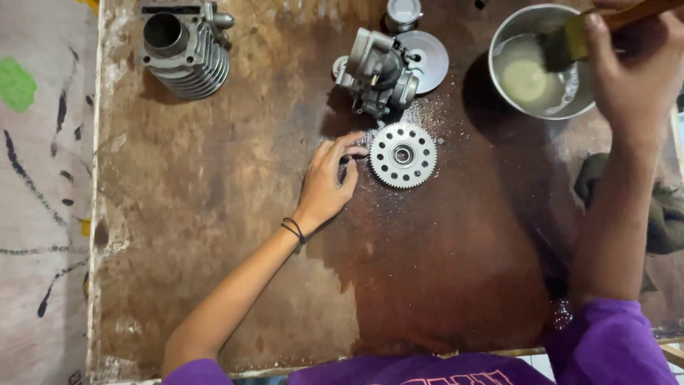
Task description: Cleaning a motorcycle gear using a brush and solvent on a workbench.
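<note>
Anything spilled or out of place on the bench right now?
Yes: the wooden board is dark and wet around the toothed gear, with glistening droplets beside the left hand. The right hand holds a brush in the metal bowl. Nothing looks damaged.

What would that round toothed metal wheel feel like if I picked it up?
The gear looks like solid metal, so it is probably stiff and heavy for its size. The wooden board around it glistens wet, so it may be slippery. Lying flat beside the left hand, it should not roll.
</note>
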